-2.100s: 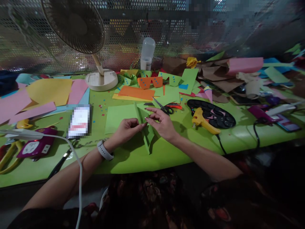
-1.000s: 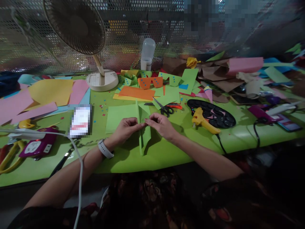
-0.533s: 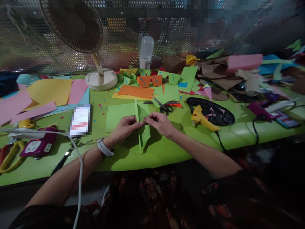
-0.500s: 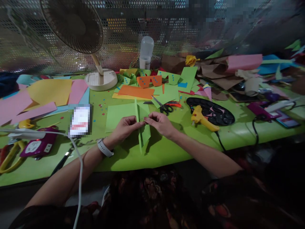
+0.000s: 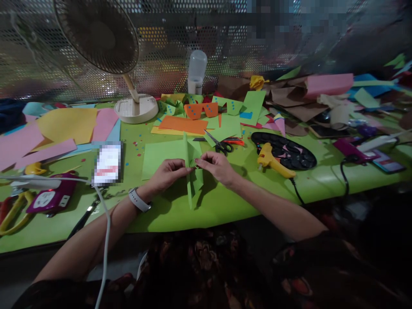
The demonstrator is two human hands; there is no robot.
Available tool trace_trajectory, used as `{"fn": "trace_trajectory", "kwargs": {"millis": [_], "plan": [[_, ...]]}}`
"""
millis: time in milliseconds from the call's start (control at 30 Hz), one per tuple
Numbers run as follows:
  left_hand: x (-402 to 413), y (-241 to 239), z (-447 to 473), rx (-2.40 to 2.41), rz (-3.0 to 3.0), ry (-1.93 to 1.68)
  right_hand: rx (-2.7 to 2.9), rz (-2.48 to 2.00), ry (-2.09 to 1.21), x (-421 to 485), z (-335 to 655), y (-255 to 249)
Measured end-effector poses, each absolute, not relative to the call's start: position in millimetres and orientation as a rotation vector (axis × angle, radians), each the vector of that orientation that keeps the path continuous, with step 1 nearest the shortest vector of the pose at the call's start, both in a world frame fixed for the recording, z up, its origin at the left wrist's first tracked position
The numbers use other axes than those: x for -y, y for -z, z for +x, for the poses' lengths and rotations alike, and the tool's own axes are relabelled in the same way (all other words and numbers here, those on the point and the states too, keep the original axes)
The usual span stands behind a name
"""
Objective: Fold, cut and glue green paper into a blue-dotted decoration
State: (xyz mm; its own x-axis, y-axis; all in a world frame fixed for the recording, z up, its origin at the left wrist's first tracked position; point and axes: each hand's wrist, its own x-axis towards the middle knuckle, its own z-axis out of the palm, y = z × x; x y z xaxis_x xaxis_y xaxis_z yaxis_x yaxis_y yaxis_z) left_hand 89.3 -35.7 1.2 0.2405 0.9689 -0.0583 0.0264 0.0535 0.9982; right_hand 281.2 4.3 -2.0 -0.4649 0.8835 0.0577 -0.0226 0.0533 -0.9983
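A folded light green paper [image 5: 192, 171] stands on edge over the green table [image 5: 225, 206], pinched between both hands. My left hand [image 5: 167, 174], with a white watch on its wrist, grips the fold from the left with closed fingers. From the right, my right hand [image 5: 217, 167] pinches the same fold, fingertips meeting the left hand's. A flat green sheet [image 5: 161, 153] lies just behind the hands.
Scissors [image 5: 222, 146] and a yellow glue gun [image 5: 273, 161] lie to the right, beside a black tray [image 5: 289, 150]. A fan [image 5: 135, 107] and white bottle [image 5: 196, 73] stand behind. Coloured papers [image 5: 64, 124] cover the left; a phone [image 5: 107, 163], purple device [image 5: 51, 198] and white cable [image 5: 103, 223] lie near left.
My right hand's fingers closed from spread to a pinch on the fold. The folded paper swung from slanting to nearly upright and narrowed.
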Motion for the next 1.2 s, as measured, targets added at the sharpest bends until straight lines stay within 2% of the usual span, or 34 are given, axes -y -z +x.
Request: {"fn": "trace_trajectory", "kwargs": {"millis": [200, 567, 800, 1033, 1200], "plan": [[35.9, -1.6, 88.3, -1.069, 1.274, -0.990, 1.557, -0.896, -1.519, -6.2, 281.4, 3.8], [34.8, -1.0, 83.5, -1.080, 1.349, -0.905, 1.489, -0.912, -1.844, -5.9, 284.1, 4.1], [32.4, -1.9, 81.6, -1.074, 1.374, -0.847, 1.443, -0.878, -1.930, -9.0, 285.7, 2.7], [30.8, -1.0, 79.5, -1.081, 1.366, -0.844, 1.529, -0.980, -1.804, -13.1, 288.5, -0.6], [31.9, -1.8, 76.8, -1.078, 1.276, -0.895, 1.472, -1.015, -1.829, -22.6, 300.5, -8.0]]}}
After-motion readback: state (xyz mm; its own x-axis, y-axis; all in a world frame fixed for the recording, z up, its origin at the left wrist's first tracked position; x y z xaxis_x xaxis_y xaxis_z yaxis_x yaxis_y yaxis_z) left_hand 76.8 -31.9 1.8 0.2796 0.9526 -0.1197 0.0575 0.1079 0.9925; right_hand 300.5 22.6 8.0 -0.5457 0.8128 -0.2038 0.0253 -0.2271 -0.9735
